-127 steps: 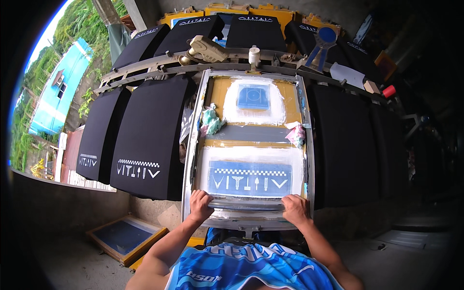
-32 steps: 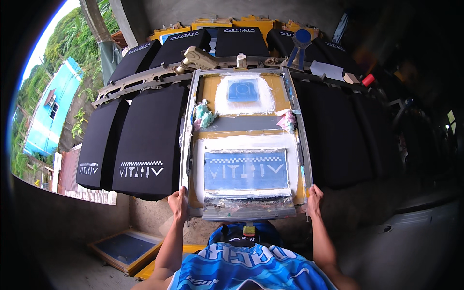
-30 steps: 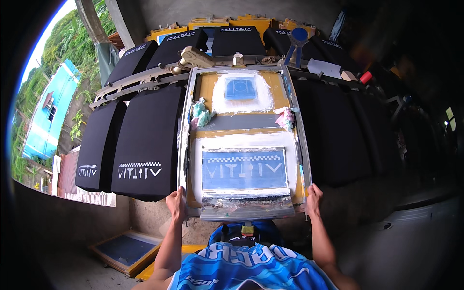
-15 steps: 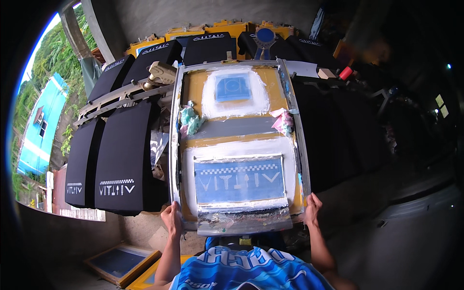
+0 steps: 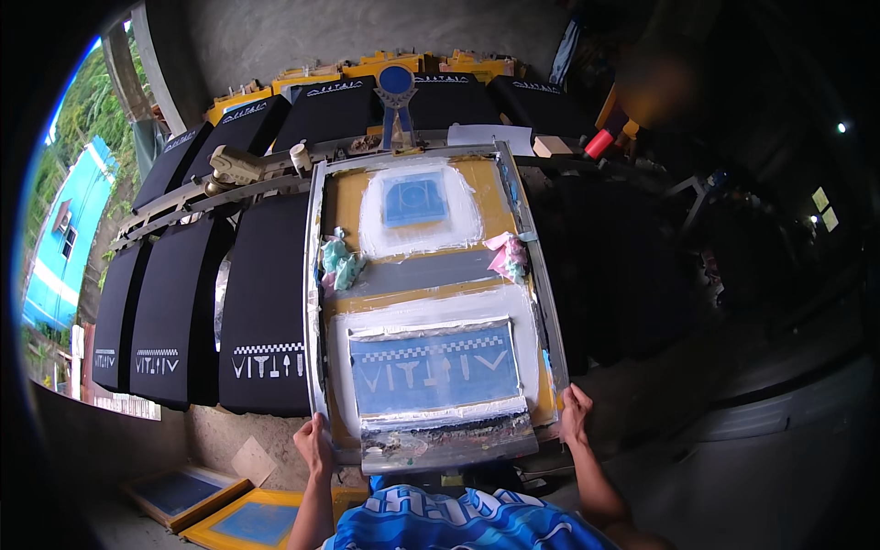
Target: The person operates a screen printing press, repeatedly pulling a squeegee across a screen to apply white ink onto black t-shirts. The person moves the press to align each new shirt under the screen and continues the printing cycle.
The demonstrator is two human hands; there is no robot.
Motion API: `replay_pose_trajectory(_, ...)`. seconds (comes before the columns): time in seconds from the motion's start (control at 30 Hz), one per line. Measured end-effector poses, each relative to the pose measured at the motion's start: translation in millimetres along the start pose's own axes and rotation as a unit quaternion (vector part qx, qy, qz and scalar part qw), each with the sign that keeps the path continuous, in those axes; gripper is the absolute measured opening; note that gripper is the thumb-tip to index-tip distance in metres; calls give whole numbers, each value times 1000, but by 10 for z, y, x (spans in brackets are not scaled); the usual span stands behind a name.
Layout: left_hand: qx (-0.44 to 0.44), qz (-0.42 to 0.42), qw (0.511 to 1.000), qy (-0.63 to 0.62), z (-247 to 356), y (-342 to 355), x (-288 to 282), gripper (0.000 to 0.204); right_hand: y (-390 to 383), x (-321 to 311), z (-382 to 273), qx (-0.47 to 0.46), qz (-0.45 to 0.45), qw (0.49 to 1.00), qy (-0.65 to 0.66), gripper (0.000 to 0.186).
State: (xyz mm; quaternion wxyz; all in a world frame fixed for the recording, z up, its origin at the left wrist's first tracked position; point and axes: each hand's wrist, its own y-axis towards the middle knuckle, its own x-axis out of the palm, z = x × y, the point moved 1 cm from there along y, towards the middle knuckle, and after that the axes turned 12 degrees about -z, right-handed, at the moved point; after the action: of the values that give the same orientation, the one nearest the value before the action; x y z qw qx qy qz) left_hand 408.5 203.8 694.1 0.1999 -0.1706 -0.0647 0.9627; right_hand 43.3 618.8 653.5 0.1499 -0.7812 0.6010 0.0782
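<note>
A large silk-screen frame (image 5: 420, 271) with metal rails is held in front of me over the row of black shirts. My left hand (image 5: 314, 444) is closed round its near left corner, my right hand (image 5: 576, 412) round its near right corner. On the mesh are a small blue stencil window (image 5: 414, 200) and a larger one (image 5: 435, 367) with tool shapes and a checkered band. Across the near end lies a wide squeegee (image 5: 449, 446) smeared with ink. One crumpled greenish cloth (image 5: 341, 260) and one pink cloth (image 5: 507, 257) sit at the side rails.
Black shirts (image 5: 174, 302) with white prints lie on boards to the left. More black shirts (image 5: 339, 105) line the far side. A heat gun (image 5: 238, 170) and a white container (image 5: 300, 158) stand on the middle rail. A red roll (image 5: 599, 144) lies right. Yellow-framed screens (image 5: 243, 522) lie low left.
The frame has moved right past the shirts, with both hands still gripping it. A third printed shirt now shows on its left, and the whole view has shifted.
</note>
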Motion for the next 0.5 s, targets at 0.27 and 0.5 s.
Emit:
replay_pose_trajectory(0.27,-11,-3,1000,-1,42,181,131,43,226,40,108,-65,23,998,-6,36)
replay_pose_trajectory(0.5,-21,7,1000,1,72,188,141,43,273,70,133,-43,14,998,39,37)
